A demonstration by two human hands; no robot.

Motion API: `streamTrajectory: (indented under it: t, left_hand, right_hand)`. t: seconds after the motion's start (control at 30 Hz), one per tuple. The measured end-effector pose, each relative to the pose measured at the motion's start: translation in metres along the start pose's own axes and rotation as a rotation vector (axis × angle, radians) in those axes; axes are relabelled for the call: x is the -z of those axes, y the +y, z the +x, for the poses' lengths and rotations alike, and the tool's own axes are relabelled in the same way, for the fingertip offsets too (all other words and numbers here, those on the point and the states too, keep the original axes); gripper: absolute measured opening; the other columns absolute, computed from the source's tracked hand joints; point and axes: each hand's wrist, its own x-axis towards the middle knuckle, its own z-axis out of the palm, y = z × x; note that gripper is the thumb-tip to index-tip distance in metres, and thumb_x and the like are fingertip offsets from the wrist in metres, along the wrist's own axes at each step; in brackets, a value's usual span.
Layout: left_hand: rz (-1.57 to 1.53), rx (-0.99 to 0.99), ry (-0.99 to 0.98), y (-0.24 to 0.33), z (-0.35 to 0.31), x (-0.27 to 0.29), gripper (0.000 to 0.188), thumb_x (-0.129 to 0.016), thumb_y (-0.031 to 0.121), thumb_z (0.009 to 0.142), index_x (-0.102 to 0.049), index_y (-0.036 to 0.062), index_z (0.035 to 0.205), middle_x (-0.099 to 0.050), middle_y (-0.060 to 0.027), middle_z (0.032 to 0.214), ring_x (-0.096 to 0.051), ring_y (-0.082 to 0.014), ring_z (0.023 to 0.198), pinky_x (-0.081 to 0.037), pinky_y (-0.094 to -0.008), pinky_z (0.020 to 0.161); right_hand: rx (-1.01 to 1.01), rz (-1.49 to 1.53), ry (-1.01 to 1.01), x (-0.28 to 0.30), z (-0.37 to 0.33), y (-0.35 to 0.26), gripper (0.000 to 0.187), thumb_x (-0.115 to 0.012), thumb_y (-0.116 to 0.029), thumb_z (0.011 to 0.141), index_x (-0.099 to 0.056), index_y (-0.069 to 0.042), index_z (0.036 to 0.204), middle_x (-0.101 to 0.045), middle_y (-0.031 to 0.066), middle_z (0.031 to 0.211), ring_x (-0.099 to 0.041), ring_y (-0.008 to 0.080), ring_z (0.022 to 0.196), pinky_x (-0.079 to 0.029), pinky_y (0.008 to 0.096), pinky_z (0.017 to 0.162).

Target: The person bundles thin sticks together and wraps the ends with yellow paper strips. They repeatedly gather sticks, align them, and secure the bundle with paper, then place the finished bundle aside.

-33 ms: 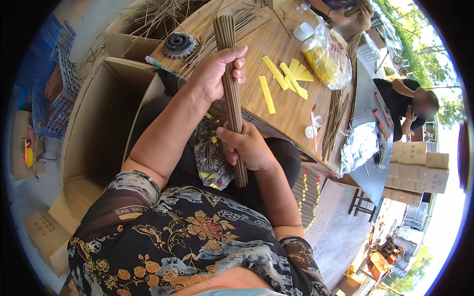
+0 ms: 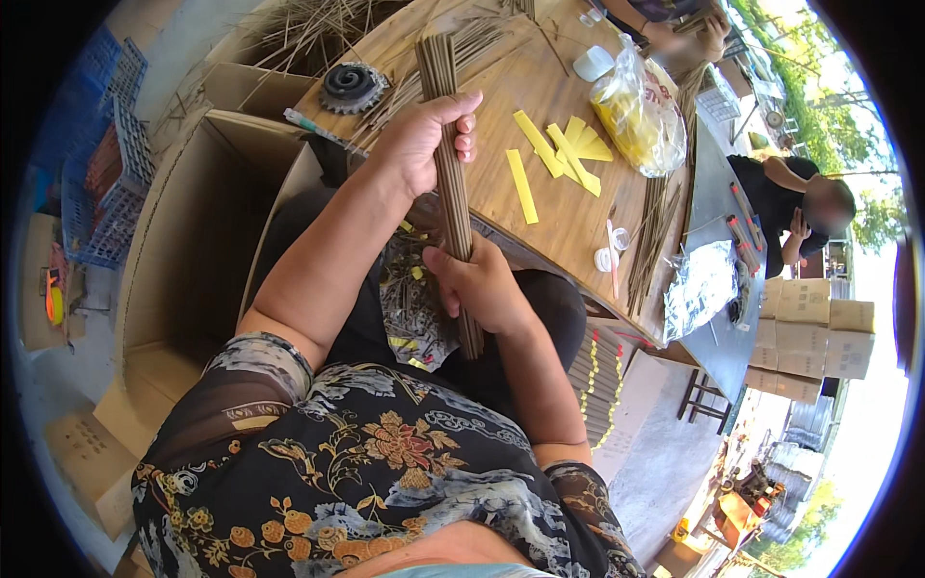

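A long bundle of thin brown sticks (image 2: pixel 453 197) stands nearly upright before me, its upper end slightly fanned out over the table edge. My left hand (image 2: pixel 424 143) is closed round its upper part, fingertips showing on the far side. Lower down, my right hand (image 2: pixel 487 289) is wrapped round the bundle with the thumb lying across it. The bundle's bottom end sticks out below the right hand, above my lap. On the wooden table (image 2: pixel 487 101) just beyond lie several yellow paper strips (image 2: pixel 568 154).
A clear bag of yellow paper (image 2: pixel 636 116) and a dark coiled object (image 2: pixel 352 87) sit on the table, with loose sticks (image 2: pixel 655 231) at its right side. An open cardboard box (image 2: pixel 207 231) stands at my left. Another person (image 2: pixel 800 202) is at the far right.
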Motion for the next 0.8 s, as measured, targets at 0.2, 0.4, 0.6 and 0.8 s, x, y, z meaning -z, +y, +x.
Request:
streamTrajectory:
  t: [0.2,0.4,0.6,0.8]
  left_hand:
    - [0.188,-0.248,0.245,-0.001,0.003,0.003,0.020,-0.067,0.019,0.076,-0.052,0.0080,0.071,-0.049,0.0000,0.057,-0.045,-0.0106,0.046,-0.038,-0.0235,0.044]
    - [0.026,-0.145,0.097,0.021,0.009,0.017,0.019,-0.064,0.016,0.079,-0.051,0.0081,0.068,-0.049,0.0011,0.056,-0.046,-0.0088,0.046,-0.038,-0.0225,0.043]
    - [0.218,-0.432,0.296,0.012,0.012,0.015,0.016,-0.060,0.012,0.080,-0.052,0.0056,0.068,-0.048,-0.0008,0.054,-0.047,-0.0113,0.045,-0.039,-0.0258,0.043]
    - [-0.003,0.048,-0.086,-0.002,0.000,0.009,0.014,-0.060,0.017,0.082,-0.052,0.0084,0.075,-0.051,0.0010,0.060,-0.045,-0.0078,0.046,-0.039,-0.0220,0.045]
  right_hand:
    - [0.059,-0.729,0.486,-0.013,0.012,0.016,0.028,-0.057,-0.024,0.082,-0.043,0.001,0.080,-0.055,0.0216,0.064,-0.055,0.0393,0.061,-0.044,0.0427,0.058]
    - [-0.174,-0.330,0.179,-0.017,0.001,0.000,0.028,-0.057,-0.024,0.082,-0.044,0.001,0.083,-0.056,0.0232,0.068,-0.057,0.0379,0.065,-0.045,0.0415,0.059]
    - [0.036,-0.941,0.520,-0.018,0.012,0.014,0.025,-0.054,-0.021,0.083,-0.044,0.001,0.084,-0.056,0.0259,0.071,-0.056,0.0424,0.070,-0.045,0.0464,0.061]
    - [-0.033,-0.209,0.159,-0.007,0.015,-0.003,0.024,-0.059,-0.020,0.082,-0.044,-0.003,0.075,-0.052,0.0109,0.058,-0.052,0.0233,0.045,-0.044,0.0321,0.044]
